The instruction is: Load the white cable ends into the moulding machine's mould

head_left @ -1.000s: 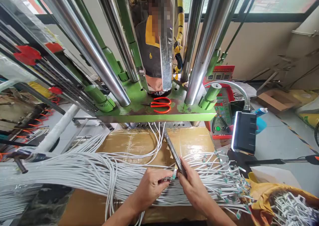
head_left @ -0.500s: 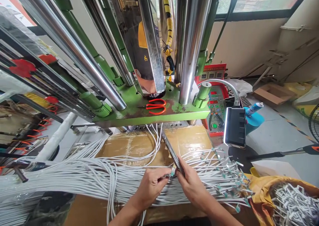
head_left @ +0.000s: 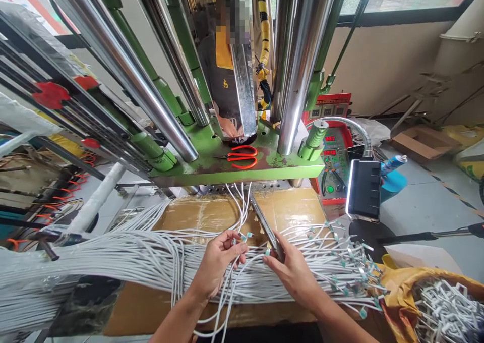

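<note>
My left hand [head_left: 218, 262] is closed in a pinch on a few white cables [head_left: 231, 277], their teal-tipped ends [head_left: 244, 237] sticking up past my fingertips. My right hand [head_left: 293, 271] grips the lower end of a long thin metal tool [head_left: 264, 227] and pinches a cable end against it. Both hands hover over a thick bundle of white cables [head_left: 113, 267] that lies across a taped cardboard box [head_left: 196, 214]. Many teal-tipped cable ends [head_left: 340, 262] fan out to the right of my right hand.
A green press machine [head_left: 242, 169] with chrome columns stands right behind the box, red scissors [head_left: 242, 157] on its plate. A person stands behind the machine. A lamp [head_left: 365, 189] on a gooseneck and a red control panel [head_left: 333, 156] are at right. A yellow sack of white parts [head_left: 442, 307] sits bottom right.
My left hand has moved left and up, away from my right hand, pulling a few cables out of the bundle. The right hand stays on the metal tool.
</note>
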Demonstrator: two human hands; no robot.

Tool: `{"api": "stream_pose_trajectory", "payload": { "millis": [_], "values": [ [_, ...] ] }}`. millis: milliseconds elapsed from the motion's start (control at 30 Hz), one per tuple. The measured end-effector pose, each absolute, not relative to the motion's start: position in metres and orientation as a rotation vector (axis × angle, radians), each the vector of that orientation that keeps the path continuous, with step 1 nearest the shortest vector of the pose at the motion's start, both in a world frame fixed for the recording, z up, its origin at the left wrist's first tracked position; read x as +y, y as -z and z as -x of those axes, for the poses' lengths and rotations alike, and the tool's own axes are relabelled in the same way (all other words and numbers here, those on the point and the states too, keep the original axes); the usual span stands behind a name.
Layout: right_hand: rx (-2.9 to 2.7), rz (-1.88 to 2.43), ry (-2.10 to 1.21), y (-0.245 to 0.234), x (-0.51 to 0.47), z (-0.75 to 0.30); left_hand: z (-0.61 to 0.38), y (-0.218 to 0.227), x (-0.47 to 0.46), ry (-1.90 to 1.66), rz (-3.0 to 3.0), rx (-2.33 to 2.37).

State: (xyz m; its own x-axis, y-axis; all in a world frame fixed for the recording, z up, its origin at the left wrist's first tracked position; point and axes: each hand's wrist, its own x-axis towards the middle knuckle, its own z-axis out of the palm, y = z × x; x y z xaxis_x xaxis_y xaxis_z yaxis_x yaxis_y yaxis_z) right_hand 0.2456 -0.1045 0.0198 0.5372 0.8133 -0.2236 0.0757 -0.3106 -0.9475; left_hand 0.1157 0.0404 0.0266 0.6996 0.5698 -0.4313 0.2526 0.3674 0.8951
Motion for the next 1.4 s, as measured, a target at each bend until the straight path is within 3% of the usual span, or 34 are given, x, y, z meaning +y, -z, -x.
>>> {"api": "stream_pose_trajectory", "payload": {
  "millis": [267, 600, 1133, 1400],
  "values": [
    [-0.702, 1.725, -0.926, -0.018, -0.104, -0.246, -0.128, -0.03, 0.043, -0.209, -1.949, 0.545],
    [-0.672, 1.67, -0.952, -0.019, -0.103, -0.248, -0.134, -0.018, 0.056, -0.266, -2.224, 0.283],
    [-0.729, 1.674, -0.989, -0.02, -0.102, -0.251, -0.136, -0.019, 0.059, -0.233, -2.05, 0.419],
    [-0.663, 1.619, -1.038, -0.014, -0.101, -0.253, -0.129, -0.018, 0.068, -0.275, -1.762, 0.725]
  ]
}}
